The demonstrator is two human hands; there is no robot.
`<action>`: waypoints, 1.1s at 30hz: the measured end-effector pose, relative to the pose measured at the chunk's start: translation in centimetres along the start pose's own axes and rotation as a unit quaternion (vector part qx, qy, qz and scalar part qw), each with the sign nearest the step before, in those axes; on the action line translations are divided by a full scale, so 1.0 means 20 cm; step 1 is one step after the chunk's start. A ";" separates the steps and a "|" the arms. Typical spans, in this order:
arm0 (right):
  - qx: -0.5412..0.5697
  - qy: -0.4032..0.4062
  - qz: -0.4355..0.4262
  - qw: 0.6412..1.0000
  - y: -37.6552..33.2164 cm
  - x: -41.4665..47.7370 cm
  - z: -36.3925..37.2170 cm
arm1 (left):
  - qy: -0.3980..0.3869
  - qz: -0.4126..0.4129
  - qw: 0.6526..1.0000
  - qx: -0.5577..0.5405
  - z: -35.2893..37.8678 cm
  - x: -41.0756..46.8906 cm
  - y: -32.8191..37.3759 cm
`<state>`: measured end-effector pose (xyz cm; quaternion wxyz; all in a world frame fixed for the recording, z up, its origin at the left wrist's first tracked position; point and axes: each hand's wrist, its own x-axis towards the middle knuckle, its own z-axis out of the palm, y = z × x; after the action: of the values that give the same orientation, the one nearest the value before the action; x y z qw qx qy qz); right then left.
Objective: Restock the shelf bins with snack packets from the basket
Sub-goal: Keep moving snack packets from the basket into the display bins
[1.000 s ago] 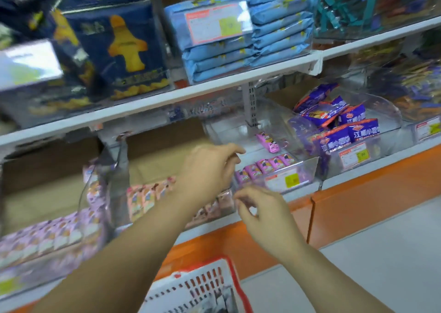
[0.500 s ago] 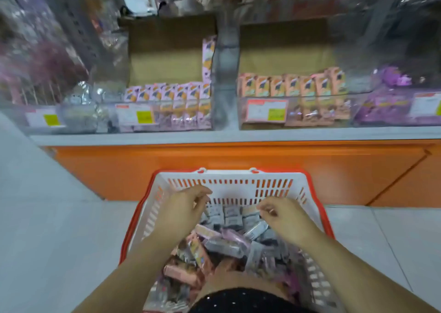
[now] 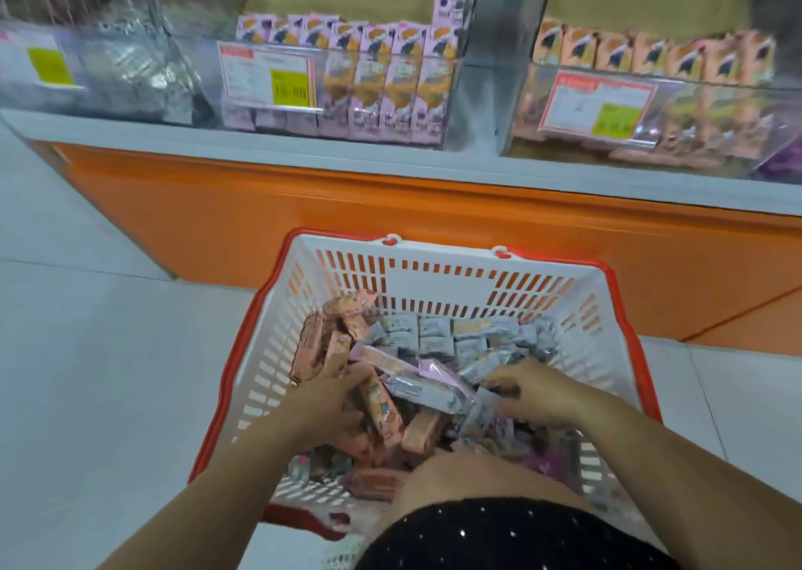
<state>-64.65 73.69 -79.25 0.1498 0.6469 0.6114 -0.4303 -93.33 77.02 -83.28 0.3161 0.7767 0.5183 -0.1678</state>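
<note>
Inside the basket (image 3: 438, 285), left hand (image 3: 325, 402) is gripping pink snack packets (image 3: 313, 348), right hand (image 3: 536, 396) pinching a grey packet (image 3: 479, 411).

Price tag (image 3: 267, 75) on mid bin (image 3: 386, 105), yellow patch approx "13.00", rest illegible

The left arm (image 3: 208, 482) and the right arm (image 3: 681, 461) were bare and reached forward and down, side by side. The left hand (image 3: 330, 400) was low, back up, with its fingers pushed down and mostly hidden. The right hand (image 3: 538, 396) was level with it and apart from it, fingers bent, tips pointing toward the left hand. Whether either hand held anything was not clear. A bare knee (image 3: 468, 478) sat between the arms.
</note>
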 end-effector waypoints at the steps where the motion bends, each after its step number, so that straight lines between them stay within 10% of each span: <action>1: 0.011 -0.009 -0.001 1.000 0.01 0.01 0.00 | -0.001 0.001 1.000 0.000 0.01 0.02 0.00; 14: 0.106 0.106 -0.048 0.987 -0.07 -0.05 -0.13 | -0.043 -0.032 0.998 0.019 -0.02 0.08 0.05; 19: 0.181 0.193 -0.146 0.953 -0.15 -0.28 -0.36 | 0.075 0.032 0.995 -0.062 -0.27 -0.07 0.23; 33: 0.039 0.314 -0.349 0.882 -0.74 -0.91 -0.60 | 0.156 0.119 0.743 -0.639 -0.82 -0.75 0.31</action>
<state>-71.73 73.38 -53.89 -0.2349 0.4980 0.7957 -0.2524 -94.86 75.87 -60.22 0.6705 0.4633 0.4493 0.3659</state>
